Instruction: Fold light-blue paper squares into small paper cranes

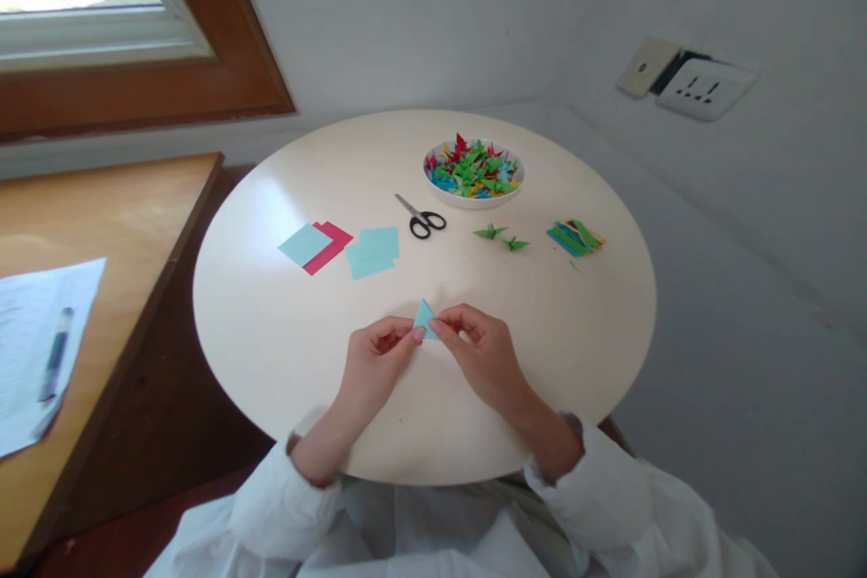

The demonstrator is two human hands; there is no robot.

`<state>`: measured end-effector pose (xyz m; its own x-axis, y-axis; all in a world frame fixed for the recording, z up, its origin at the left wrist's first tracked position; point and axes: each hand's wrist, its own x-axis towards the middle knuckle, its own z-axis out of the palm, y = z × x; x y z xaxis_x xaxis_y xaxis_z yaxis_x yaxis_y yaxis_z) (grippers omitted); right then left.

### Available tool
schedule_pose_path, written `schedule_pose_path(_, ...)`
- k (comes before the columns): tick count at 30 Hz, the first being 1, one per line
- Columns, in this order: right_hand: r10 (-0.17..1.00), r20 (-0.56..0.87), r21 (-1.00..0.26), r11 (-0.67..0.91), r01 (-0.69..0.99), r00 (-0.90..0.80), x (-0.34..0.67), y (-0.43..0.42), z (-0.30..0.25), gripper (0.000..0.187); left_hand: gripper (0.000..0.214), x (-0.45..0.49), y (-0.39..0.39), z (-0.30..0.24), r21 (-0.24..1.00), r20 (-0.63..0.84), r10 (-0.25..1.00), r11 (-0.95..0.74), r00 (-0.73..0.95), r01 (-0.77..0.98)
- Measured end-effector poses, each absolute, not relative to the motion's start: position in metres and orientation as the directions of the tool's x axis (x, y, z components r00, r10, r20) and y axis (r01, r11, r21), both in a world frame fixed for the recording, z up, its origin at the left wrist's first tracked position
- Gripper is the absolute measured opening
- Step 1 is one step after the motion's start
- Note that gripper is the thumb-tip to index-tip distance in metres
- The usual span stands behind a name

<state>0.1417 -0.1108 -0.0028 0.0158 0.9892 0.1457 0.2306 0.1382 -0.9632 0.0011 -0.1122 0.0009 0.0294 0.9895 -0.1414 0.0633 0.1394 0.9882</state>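
Squares [372,253] lie beyond the left hand [374,363], its thumb and finger closed on the left edge of the blue paper [424,316], a small triangle between the hands. Right hand [486,354] pinches the other edge, fingers curled; looks like an early fold, probably calling for aligned edges, firm crease. Green cranes [490,233] beyond that hand.

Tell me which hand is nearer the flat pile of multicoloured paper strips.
Right. The right hand is on the near side of the pile, to its left; the left hand is farther left.
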Motion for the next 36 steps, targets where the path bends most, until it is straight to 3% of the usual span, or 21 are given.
schedule_pose_path(36,0.984,0.172,-0.951,0.176,0.255,-0.039,0.1401,-0.1071,-0.0037,0.011,0.015,0.0006,-0.1085,0.0037,0.992,-0.101,0.993,0.095,0.067,0.082)
